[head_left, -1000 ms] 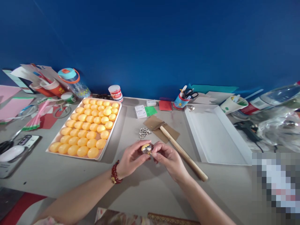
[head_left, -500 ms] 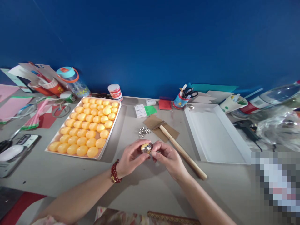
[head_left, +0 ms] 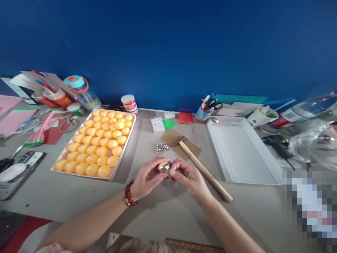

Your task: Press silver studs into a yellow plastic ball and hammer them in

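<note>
My left hand (head_left: 149, 177) is closed around an orange ping-pong ball (head_left: 164, 167), part of whose surface is covered with shiny silver, round-headed pieces that look like thumbtacks. Close against the ball's right side, my right hand (head_left: 188, 177) has its thumb and forefinger pinched together; what lies between them is too small to make out. Just beyond the hands is a small heap of silver thumbtacks (head_left: 162, 148) on the table. To the right of it lies a hammer (head_left: 206, 171) with a wooden handle, its head on a piece of brown card (head_left: 193, 149).
At left, a shallow box (head_left: 112, 175) holds rows of orange balls. At right stands a white tray (head_left: 247, 149) with a silver-covered ball (head_left: 214, 121) in its far corner. Small white boxes (head_left: 157, 125), a pen holder (head_left: 203, 114) and a glue gun (head_left: 277, 147) sit farther back.
Both hands stay in nearly the same place around the ball. A small metallic bit that showed by the right fingertips is now hidden. The view has shifted very slightly.
</note>
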The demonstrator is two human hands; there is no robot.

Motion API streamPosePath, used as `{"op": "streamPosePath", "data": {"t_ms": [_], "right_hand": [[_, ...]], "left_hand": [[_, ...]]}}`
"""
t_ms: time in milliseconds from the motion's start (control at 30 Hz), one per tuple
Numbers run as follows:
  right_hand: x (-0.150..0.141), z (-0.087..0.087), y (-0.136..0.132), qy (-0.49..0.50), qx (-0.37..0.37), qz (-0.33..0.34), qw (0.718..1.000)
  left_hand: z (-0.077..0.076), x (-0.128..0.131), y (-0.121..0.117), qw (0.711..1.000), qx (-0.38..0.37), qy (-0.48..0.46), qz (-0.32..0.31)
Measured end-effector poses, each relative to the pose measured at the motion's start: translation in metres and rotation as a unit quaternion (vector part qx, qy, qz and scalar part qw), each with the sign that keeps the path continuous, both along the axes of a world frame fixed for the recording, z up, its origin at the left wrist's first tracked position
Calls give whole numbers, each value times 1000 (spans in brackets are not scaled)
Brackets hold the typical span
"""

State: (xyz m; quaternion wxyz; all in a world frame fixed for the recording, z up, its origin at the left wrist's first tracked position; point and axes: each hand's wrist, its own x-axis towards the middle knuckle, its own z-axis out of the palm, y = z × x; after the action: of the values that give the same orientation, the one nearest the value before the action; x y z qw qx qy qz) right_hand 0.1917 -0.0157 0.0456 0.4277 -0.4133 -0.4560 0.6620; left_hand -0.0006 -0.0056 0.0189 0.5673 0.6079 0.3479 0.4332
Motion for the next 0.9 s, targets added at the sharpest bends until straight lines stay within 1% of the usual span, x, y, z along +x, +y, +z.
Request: {"op": "streamPosePath", "data": {"t_ms": [233, 633, 767, 900], "right_hand": [[0, 0, 0, 3, 1, -6, 1000], [-4, -2, -2, 6, -19, -31, 999], [-5, -5, -3, 9, -27, -38, 999], [-6, -3, -4, 10, -33, -42, 999]], "left_hand": [[0, 0, -1, 1000, -7, 0, 1], [3, 0, 0, 999, 33, 25, 22], [3, 0, 0, 999, 23, 16, 17], [4, 1, 0, 1000, 7, -3, 8]]}}
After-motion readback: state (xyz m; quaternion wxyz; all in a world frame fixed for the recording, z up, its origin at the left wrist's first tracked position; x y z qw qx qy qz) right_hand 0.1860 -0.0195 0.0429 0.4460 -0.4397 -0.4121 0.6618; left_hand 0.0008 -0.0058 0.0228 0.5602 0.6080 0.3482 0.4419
